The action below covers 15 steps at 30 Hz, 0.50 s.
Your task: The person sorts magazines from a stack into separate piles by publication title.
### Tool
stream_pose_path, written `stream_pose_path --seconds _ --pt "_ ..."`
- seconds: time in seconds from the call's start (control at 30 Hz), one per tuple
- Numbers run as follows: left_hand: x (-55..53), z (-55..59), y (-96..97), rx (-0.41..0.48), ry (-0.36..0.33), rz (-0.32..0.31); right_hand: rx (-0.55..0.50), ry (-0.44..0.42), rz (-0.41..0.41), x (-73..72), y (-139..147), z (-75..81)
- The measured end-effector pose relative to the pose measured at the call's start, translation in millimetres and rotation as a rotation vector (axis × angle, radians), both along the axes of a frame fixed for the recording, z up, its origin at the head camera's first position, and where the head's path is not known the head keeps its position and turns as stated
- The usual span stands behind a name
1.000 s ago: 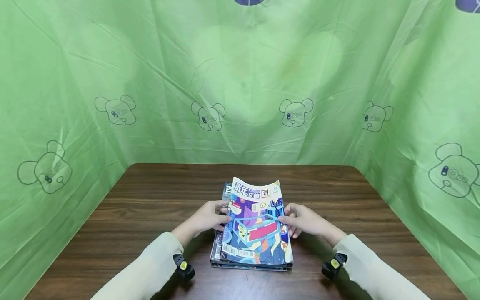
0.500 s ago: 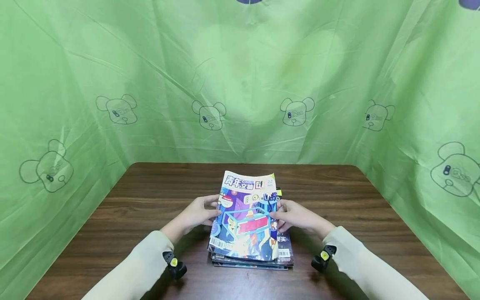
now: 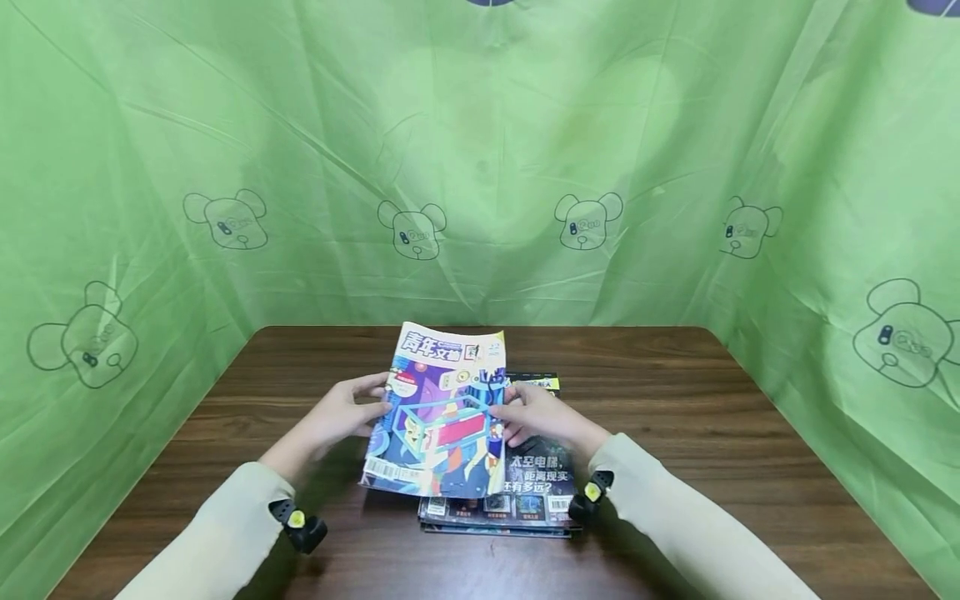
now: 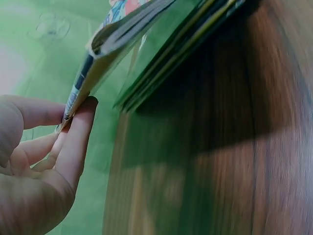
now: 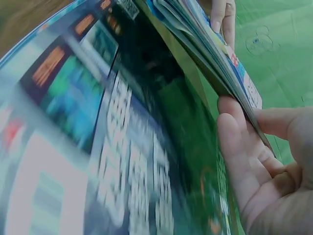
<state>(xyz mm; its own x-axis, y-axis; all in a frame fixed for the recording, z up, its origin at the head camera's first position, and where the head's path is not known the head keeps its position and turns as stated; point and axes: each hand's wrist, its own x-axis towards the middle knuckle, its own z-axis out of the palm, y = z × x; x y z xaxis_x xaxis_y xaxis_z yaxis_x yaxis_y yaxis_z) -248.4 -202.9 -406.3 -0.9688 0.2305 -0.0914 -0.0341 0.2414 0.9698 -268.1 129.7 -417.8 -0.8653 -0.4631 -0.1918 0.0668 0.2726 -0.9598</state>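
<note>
A magazine [image 3: 442,417] with a colourful purple and blue cover is held up off the pile, tilted, between both hands. My left hand [image 3: 341,417] pinches its left edge, thumb on the cover and fingers beneath, as the left wrist view also shows. On the opposite edge, my right hand [image 3: 536,412] pinches it the same way; the right wrist view shows its pages from the side. Below and to the right lies a stack of dark-covered magazines [image 3: 536,483] on the table, partly hidden by the raised magazine and my right hand.
The brown wooden table [image 3: 660,400] extends on both sides of the stack. A green curtain [image 3: 495,275] printed with bear heads encloses its back and sides. Each wrist carries a small black strapped camera [image 3: 303,529].
Both hands have lifted the colourful magazine from the top of the stack and moved it left and slightly away. The dark cover beneath has come into view.
</note>
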Motion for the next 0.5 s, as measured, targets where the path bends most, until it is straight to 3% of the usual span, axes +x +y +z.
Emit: stream_pose_path --seconds 0.23,0.5 --pt "2.7 6.1 -33.1 -0.069 0.004 0.051 -0.031 -0.001 -0.002 -4.6 -36.5 0.6" --pt "0.7 8.3 -71.6 -0.15 -0.011 0.027 -0.061 0.007 0.001 -8.1 -77.5 0.1"
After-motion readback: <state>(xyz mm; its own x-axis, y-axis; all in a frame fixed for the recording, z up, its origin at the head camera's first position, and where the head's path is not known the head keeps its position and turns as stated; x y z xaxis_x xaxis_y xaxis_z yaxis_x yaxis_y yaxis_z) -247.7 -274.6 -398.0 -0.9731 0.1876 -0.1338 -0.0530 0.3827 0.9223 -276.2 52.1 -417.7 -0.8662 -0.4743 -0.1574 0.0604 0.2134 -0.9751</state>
